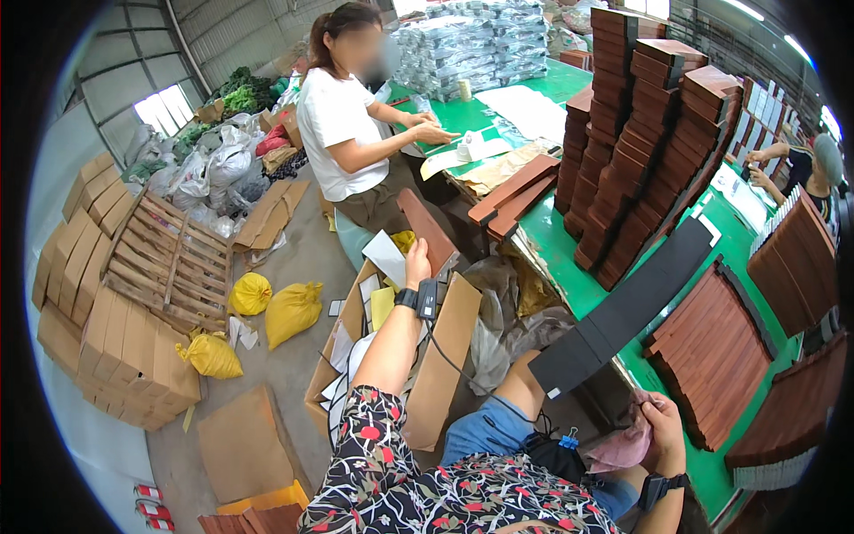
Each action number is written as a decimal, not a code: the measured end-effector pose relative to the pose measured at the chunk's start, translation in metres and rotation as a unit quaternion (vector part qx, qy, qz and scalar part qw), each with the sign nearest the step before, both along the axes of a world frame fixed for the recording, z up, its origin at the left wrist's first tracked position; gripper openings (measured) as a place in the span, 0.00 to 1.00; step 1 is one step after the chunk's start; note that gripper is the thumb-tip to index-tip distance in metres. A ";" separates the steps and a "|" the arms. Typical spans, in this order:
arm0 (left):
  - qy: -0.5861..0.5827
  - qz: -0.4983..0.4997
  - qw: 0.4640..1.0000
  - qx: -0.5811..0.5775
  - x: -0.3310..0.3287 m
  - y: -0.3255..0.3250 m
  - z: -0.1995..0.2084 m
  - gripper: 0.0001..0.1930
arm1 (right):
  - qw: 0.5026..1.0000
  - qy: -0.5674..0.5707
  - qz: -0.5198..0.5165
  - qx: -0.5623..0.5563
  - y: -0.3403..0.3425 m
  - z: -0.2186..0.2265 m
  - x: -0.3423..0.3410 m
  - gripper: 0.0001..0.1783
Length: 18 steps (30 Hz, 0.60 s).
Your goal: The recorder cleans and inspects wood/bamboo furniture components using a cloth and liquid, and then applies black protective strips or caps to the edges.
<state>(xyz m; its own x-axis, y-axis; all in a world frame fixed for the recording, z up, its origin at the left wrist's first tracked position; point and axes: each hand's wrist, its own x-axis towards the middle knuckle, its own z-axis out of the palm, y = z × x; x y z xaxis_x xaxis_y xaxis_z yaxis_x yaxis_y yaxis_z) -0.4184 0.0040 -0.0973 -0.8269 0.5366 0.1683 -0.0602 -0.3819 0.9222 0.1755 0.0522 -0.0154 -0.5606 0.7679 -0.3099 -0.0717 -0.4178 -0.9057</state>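
My left hand (417, 265) reaches forward over an open cardboard carton and is closed on the edge of a reddish-brown wood-look board (426, 230). Down at the right, near the table edge, my right hand (661, 424) is closed around a crumpled pink cloth (620, 444). Between the hands, a long black panel (614, 316) lies slanted across the table edge, its near end over my knee. The carton (445, 356) beside my leg holds white and yellow sheets.
Tall stacks of brown boards (658, 133) stand on the green table (583, 289). Flat bundles of brown strips (712, 356) lie at right. A person in a white shirt (334, 125) stands ahead, both hands over the table. Yellow sacks (294, 313) and a wooden pallet (169, 258) are left.
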 end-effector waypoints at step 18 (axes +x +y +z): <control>0.133 -0.143 0.975 -0.107 -0.030 0.106 0.095 0.32 | 0.997 0.046 -0.001 -0.065 0.006 0.004 0.006 0.16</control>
